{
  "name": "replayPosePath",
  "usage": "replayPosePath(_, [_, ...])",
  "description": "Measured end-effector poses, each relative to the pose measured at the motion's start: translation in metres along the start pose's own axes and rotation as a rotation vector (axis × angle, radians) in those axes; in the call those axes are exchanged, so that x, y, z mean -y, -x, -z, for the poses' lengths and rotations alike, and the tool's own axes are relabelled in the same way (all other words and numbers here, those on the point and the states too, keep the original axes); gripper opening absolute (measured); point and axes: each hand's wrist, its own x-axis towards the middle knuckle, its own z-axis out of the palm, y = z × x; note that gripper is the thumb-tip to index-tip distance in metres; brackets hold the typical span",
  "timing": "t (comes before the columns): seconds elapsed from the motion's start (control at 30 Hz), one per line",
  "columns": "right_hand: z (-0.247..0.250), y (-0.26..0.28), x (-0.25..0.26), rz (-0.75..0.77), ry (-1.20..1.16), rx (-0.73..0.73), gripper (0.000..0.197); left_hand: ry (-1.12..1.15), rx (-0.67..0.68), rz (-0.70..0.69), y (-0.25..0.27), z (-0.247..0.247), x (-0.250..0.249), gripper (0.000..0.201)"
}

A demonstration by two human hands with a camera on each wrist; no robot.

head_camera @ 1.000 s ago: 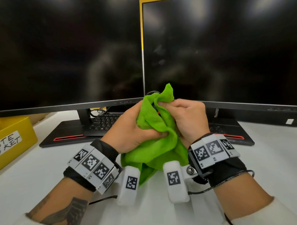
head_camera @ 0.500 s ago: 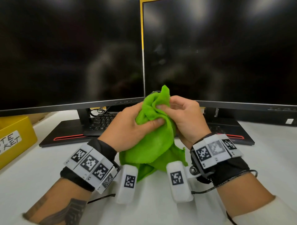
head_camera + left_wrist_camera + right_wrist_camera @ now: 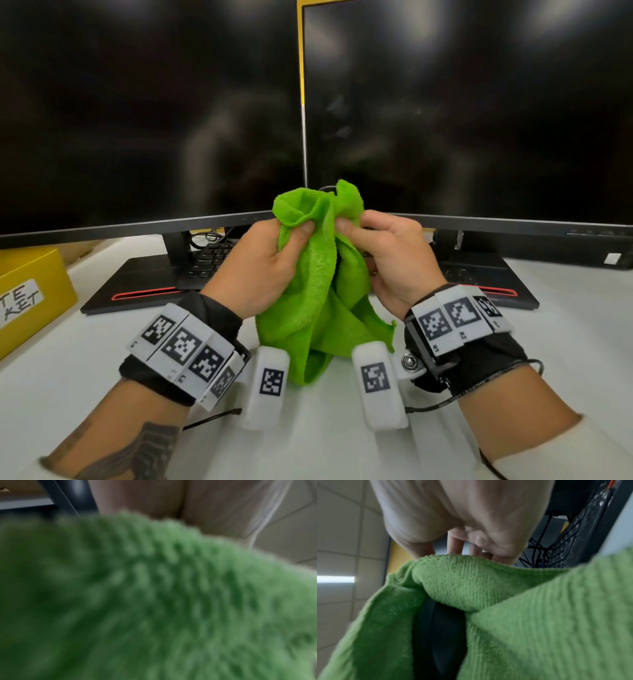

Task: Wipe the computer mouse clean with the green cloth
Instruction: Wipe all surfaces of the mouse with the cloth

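Left hand (image 3: 263,263), right hand (image 3: 394,260) grip bunched fluffy green cloth (image 3: 318,291) round dark mouse (image 3: 440,635)

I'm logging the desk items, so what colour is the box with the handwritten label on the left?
The box is yellow, with a white label; the head view shows it best.

- The left hand (image 3: 270,267) has shifted its grip: its thumb now pinches a fold near the top of the green cloth (image 3: 318,291), higher than a second ago.
- The right hand (image 3: 394,260) has opened up a little, its thumb drawn back from the left thumb.
- The cloth's top has spread into two bunched peaks.
- A dark computer mouse (image 3: 440,635) shows between the folds.
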Motion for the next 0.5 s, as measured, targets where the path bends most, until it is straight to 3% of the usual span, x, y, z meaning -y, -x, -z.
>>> replayPosePath(0.1, [0.002, -0.004, 0.001, 0.011, -0.012, -0.097, 0.022, 0.093, 0.135, 0.06, 0.002, 0.002, -0.01, 0.023])
replayPosePath(0.2, [0.006, -0.009, -0.001, 0.027, 0.041, -0.112, 0.024, 0.117, 0.202, 0.063, 0.003, -0.003, -0.008, 0.052])
replayPosePath(0.27, [0.004, -0.008, -0.001, 0.007, -0.023, -0.045, 0.018, 0.062, 0.12, 0.096, 0.002, -0.002, 0.001, 0.063])
replayPosePath(0.4, [0.003, -0.002, -0.003, 0.036, -0.12, 0.162, 0.031, 0.093, -0.065, 0.147, -0.002, -0.002, 0.008, 0.046])
replayPosePath(0.5, [-0.007, 0.001, -0.01, 0.082, -0.054, 0.156, 0.03, 0.041, -0.201, 0.153, -0.004, -0.003, 0.006, 0.052])
